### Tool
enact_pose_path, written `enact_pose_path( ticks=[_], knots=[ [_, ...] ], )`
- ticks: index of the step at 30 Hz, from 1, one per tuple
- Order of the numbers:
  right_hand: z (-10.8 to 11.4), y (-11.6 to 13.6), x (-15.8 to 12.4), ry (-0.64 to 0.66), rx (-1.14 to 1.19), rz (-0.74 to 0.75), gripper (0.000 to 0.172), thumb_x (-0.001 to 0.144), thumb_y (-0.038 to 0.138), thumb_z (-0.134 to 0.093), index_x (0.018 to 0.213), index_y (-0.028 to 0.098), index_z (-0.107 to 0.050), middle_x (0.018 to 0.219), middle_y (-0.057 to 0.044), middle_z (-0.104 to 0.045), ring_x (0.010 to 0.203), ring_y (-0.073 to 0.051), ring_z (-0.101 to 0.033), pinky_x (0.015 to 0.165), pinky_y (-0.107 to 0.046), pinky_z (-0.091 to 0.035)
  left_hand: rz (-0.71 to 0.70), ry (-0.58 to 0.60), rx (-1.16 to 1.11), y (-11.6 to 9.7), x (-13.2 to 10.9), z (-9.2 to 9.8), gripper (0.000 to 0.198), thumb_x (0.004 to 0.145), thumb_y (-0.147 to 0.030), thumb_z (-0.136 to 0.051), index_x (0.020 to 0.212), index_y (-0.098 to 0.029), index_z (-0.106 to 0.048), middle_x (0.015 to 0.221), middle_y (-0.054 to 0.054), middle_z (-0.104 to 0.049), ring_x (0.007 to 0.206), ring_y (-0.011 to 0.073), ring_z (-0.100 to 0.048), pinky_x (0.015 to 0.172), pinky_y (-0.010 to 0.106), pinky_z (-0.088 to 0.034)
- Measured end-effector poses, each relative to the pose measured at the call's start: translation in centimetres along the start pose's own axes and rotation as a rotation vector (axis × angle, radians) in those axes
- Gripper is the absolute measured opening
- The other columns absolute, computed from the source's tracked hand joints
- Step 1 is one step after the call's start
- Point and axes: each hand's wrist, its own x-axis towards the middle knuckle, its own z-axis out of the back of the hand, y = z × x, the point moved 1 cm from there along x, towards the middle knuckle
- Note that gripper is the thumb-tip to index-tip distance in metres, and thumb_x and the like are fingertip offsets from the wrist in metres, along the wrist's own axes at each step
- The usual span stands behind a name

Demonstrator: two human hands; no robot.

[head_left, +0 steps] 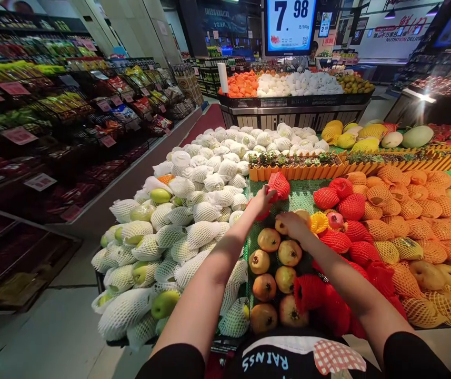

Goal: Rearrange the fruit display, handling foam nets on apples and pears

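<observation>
My left hand (263, 200) reaches to the far part of the green-lined display, its fingers curled on a red foam net (262, 215). Just beyond it lies a fruit in a red foam net (279, 184). My right hand (293, 225) has its fingers closed around a bare pomegranate (281, 227) at the far end of the rows. Nearer to me, several bare yellow-red pomegranates (269, 240) sit in two rows. Right of them are loose red foam nets (311, 292) and several red-netted fruits (351, 201). The undersides of both hands are hidden.
White-netted fruits (193, 210) are heaped on the left. Orange-netted fruits (418, 226) fill the right. An orange planter fence (300, 172) runs across behind the pomegranates. Further back stand another fruit stand (296, 100) and a price screen (288, 26).
</observation>
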Motion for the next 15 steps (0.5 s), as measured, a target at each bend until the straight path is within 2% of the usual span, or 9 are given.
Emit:
enact_pose_path(
  ticks=[3, 6, 9, 11, 13, 15],
  knots=[
    [-0.7, -0.5, 0.7, 0.05, -0.033, 0.021, 0.06, 0.077, -0.005, -0.067, 0.13, 0.022, -0.072, 0.138, -0.01, -0.072, 0.132, -0.03, -0.064, 0.112, -0.038, -0.048, -0.16, 0.085, 0.028, -0.4, -0.5, -0.8, 0.065, 0.09, -0.011, -0.064, 0.152, -0.03, -0.056, 0.161, 0.01, -0.048, 0.144, 0.0294, -0.052, 0.113, 0.042, -0.054],
    [-1.0, -1.5, 0.3, 0.08, -0.052, 0.019, 0.068, 0.071, -0.003, -0.075, 0.135, 0.019, -0.069, 0.138, -0.014, -0.071, 0.125, -0.033, -0.066, 0.105, -0.039, -0.052, -0.331, 0.182, 0.057, -1.3, -0.9, -1.6, 0.061, 0.093, -0.012, -0.061, 0.152, -0.024, -0.058, 0.161, 0.013, -0.054, 0.15, 0.0293, -0.05, 0.122, 0.043, -0.047],
    [-0.7, -2.8, -0.8, 0.098, -0.054, 0.032, 0.071, 0.071, 0.004, -0.081, 0.14, 0.019, -0.066, 0.14, -0.015, -0.066, 0.122, -0.032, -0.065, 0.1, -0.038, -0.053, -0.337, 0.181, 0.045, -2.1, -1.8, -1.7, 0.056, 0.096, -0.018, -0.061, 0.152, -0.02, -0.058, 0.164, 0.014, -0.054, 0.152, 0.0308, -0.048, 0.126, 0.047, -0.043],
    [-0.4, -3.5, -1.5, 0.097, -0.047, 0.043, 0.072, 0.073, 0.009, -0.081, 0.142, 0.019, -0.064, 0.144, -0.015, -0.062, 0.123, -0.032, -0.064, 0.099, -0.038, -0.053, -0.344, 0.162, 0.021, -2.7, -3.3, -1.5, 0.051, 0.096, -0.02, -0.062, 0.147, -0.019, -0.062, 0.161, 0.014, -0.057, 0.149, 0.0311, -0.051, 0.124, 0.047, -0.044],
    [-0.2, -4.0, -1.8, 0.092, -0.029, 0.058, 0.071, 0.074, 0.012, -0.081, 0.143, 0.019, -0.065, 0.142, -0.015, -0.061, 0.122, -0.031, -0.063, 0.1, -0.038, -0.052, -0.36, 0.165, 0.006, -3.7, -5.5, -1.4, 0.042, 0.095, -0.027, -0.065, 0.137, -0.018, -0.068, 0.151, 0.014, -0.064, 0.141, 0.0317, -0.057, 0.118, 0.045, -0.049],
    [-0.1, -4.3, -1.7, 0.09, 0.005, 0.081, 0.068, 0.073, 0.014, -0.082, 0.14, 0.02, -0.067, 0.134, -0.013, -0.064, 0.118, -0.03, -0.064, 0.101, -0.037, -0.051, -0.362, 0.202, 0.013, -4.7, -7.9, -1.8, 0.043, 0.09, -0.036, -0.072, 0.127, -0.015, -0.072, 0.135, 0.016, -0.071, 0.129, 0.0342, -0.063, 0.111, 0.047, -0.053]
  ],
)
